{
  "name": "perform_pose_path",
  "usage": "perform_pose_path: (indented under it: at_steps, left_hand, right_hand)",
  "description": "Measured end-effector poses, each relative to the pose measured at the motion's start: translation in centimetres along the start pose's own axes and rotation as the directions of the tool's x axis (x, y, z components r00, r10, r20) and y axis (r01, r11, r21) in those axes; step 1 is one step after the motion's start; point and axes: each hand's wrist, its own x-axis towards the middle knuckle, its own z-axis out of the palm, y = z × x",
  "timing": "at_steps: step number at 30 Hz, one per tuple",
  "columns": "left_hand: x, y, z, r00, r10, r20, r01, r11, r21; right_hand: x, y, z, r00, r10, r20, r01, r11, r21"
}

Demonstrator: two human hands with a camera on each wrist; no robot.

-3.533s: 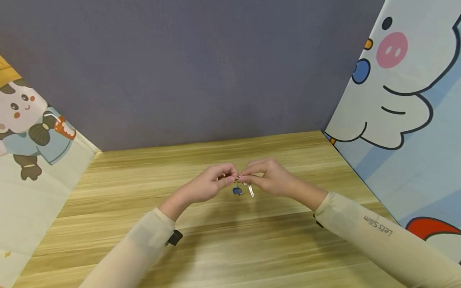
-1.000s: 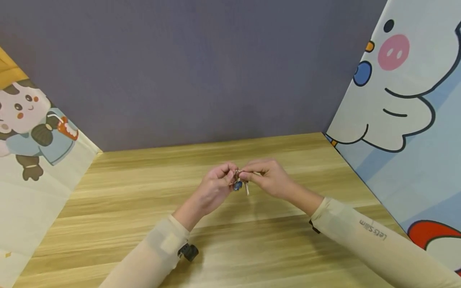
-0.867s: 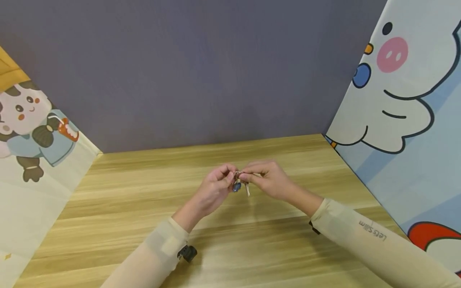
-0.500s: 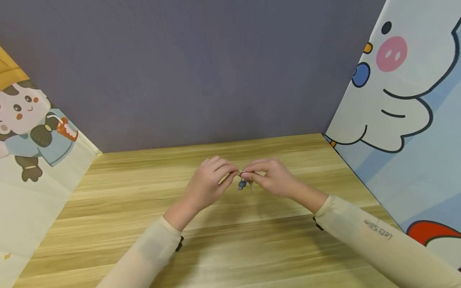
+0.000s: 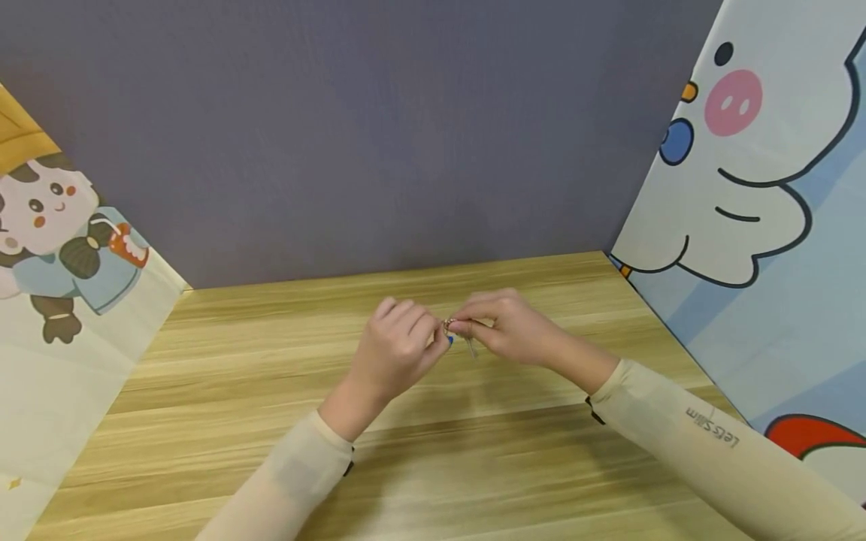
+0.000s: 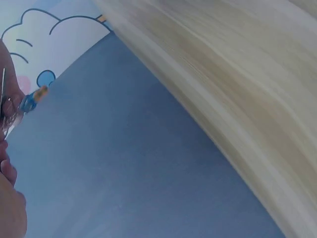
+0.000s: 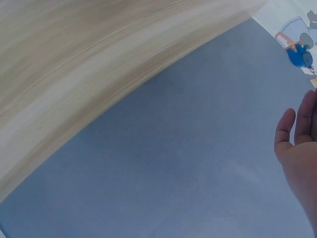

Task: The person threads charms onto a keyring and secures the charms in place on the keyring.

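Note:
In the head view both hands meet over the middle of the table, holding a small metal key ring (image 5: pixel 446 324) between them. My left hand (image 5: pixel 395 349) has its back toward the camera, fingers curled, with thumb and forefinger at the ring's left side. With thumb and forefinger, my right hand (image 5: pixel 510 327) pinches the ring from the right. A silver key (image 5: pixel 472 347) hangs below the right fingertips. The blue charm (image 5: pixel 450 340) peeks out beside the left thumb, mostly hidden; the left wrist view shows this charm (image 6: pixel 28 102) with an orange part.
A wood-grain table (image 5: pixel 514 466) lies under the hands. Behind it rises a grey-purple panel (image 5: pixel 392 135). Cartoon-printed panels stand at the left (image 5: pixel 74 391) and right (image 5: pixel 764 248). Dark straps (image 5: pixel 594 411) show under the sleeves.
My left hand has turned over from a palm-side view to show its back, and now covers most of the charm. The right hand keeps its pinch with little movement.

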Motion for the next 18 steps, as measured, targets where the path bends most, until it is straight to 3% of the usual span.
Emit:
perform_pose_path:
  at_steps: [6, 11, 15, 18]
  left_hand:
    - [-0.1, 0.3, 0.4, 0.995, -0.072, -0.062, 0.072, 0.997, -0.014]
    - [-0.2, 0.6, 0.8, 0.984, -0.156, -0.088, 0.149, 0.985, -0.083]
    - [-0.3, 0.8, 1.0, 0.970, -0.231, -0.080, 0.215, 0.962, -0.165]
    - [-0.5, 0.8, 1.2, 0.956, -0.291, -0.019, 0.277, 0.926, -0.258]
  right_hand:
    - [0.2, 0.0, 0.2, 0.998, -0.014, -0.058, 0.015, 1.000, 0.023]
    - [0.1, -0.2, 0.5, 0.995, 0.038, -0.089, -0.035, 0.999, 0.037]
    - [-0.1, -0.2, 0.7, 0.990, 0.095, -0.101, -0.088, 0.994, 0.071]
    - [-0.3, -0.1, 0.8, 0.986, 0.136, -0.093, -0.128, 0.988, 0.084]
